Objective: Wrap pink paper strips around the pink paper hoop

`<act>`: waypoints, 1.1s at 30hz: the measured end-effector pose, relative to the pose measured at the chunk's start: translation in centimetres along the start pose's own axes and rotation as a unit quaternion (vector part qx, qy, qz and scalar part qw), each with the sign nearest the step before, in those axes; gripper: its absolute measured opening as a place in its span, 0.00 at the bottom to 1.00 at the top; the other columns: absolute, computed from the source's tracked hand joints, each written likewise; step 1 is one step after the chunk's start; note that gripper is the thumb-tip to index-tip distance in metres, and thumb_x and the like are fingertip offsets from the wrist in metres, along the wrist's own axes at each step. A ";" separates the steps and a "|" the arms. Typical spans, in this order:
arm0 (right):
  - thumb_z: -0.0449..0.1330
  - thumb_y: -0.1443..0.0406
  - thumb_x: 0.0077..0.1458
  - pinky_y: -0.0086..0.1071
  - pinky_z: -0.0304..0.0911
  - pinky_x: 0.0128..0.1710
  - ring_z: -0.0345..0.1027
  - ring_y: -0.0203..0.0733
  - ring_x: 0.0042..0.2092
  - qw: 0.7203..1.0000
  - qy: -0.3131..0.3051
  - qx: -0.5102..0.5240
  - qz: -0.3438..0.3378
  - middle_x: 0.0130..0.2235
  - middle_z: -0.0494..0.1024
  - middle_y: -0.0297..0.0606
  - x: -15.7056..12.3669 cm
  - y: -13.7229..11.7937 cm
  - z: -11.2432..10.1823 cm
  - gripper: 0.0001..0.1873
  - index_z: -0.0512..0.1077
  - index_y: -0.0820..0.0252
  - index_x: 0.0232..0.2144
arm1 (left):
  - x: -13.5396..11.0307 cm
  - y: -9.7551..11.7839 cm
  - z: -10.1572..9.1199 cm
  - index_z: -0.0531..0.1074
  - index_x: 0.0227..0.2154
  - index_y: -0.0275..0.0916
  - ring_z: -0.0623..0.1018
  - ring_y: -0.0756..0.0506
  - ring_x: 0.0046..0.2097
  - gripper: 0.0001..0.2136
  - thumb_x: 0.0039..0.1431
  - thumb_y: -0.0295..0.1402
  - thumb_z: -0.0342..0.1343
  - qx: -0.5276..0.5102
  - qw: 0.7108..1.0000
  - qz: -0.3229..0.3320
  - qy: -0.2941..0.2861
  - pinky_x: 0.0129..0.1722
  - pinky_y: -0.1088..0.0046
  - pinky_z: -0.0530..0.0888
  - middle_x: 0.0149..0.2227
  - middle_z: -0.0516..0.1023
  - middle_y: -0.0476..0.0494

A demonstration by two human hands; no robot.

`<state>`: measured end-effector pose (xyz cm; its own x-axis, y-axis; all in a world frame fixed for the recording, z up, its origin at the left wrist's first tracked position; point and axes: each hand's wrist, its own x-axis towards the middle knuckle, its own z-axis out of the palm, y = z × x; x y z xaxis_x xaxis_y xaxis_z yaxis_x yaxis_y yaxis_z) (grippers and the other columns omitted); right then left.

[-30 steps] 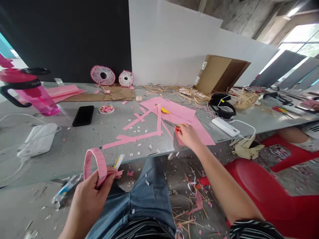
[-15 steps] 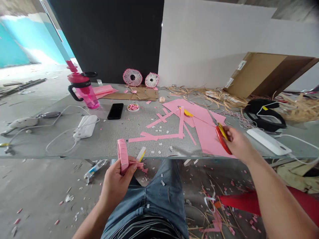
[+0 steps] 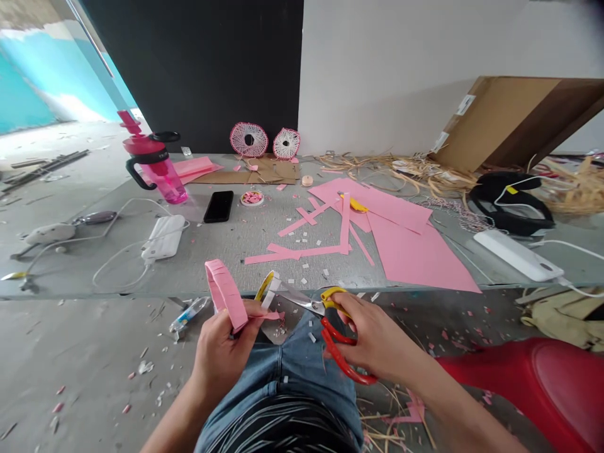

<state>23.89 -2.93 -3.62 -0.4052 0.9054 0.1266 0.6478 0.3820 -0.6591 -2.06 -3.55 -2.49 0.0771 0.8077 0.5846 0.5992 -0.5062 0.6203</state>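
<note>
Over my lap, my left hand [image 3: 221,349] is closed on a pink paper-wrapped ring [image 3: 224,294], with a pink tab and a yellow-white tape end sticking out by the thumb. My right hand [image 3: 377,340] grips red and yellow scissors [image 3: 325,318]. Their blades are parted and point left at the pink tab beside my left thumb. Both hands hover just in front of the grey table edge [image 3: 141,290].
Pink paper sheets [image 3: 406,245] and cut strips [image 3: 302,251] lie on the table. Further back are a phone [image 3: 219,206], a pink bottle [image 3: 153,167], a white power bank [image 3: 164,237] with cables, two woven discs [image 3: 267,141], straw, a cardboard box [image 3: 514,119]. A red stool [image 3: 542,384] stands at right.
My right hand picked the scissors up off the pink paper and brought them back to my lap, beside the ring. The left hand stayed low, turning the ring slightly.
</note>
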 end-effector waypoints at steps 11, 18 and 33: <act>0.66 0.67 0.48 0.31 0.53 0.28 0.56 0.34 0.27 1.000 -0.013 0.003 -0.020 0.30 0.69 0.30 0.0 -0.6 0.2 0.13 0.69 0.59 0.37 | -0.3 -0.1 0.1 0.77 0.30 0.41 0.83 0.50 0.31 0.07 0.59 0.26 0.55 0.027 0.999 0.026 0.005 0.35 0.78 0.79 0.29 0.84 0.50; 0.67 0.68 0.48 0.29 0.50 0.26 0.53 0.33 0.25 1.000 0.004 0.003 -0.030 0.25 0.64 0.26 0.0 0.1 0.5 0.12 0.70 0.60 0.36 | -0.3 0.0 0.1 0.78 0.30 0.41 0.83 0.49 0.32 0.08 0.60 0.27 0.54 0.023 1.000 -0.003 -0.010 0.35 0.76 0.79 0.29 0.84 0.49; 0.64 0.63 0.52 0.30 0.57 0.27 0.64 0.37 0.26 0.995 0.075 -0.057 -0.016 0.25 0.73 0.32 1.0 3.0 0.2 0.11 0.76 0.60 0.39 | 2.9 -3.0 -1.6 0.78 0.33 0.42 0.82 0.44 0.32 0.11 0.63 0.37 0.51 0.156 0.980 -0.028 -0.123 0.33 0.72 0.72 0.32 0.85 0.46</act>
<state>25.35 -0.91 -5.61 -0.3312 0.9066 0.2615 0.7089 0.4220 -0.5652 -4.85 -0.19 -1.83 0.2047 0.8992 0.3867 0.8191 -0.3736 0.4352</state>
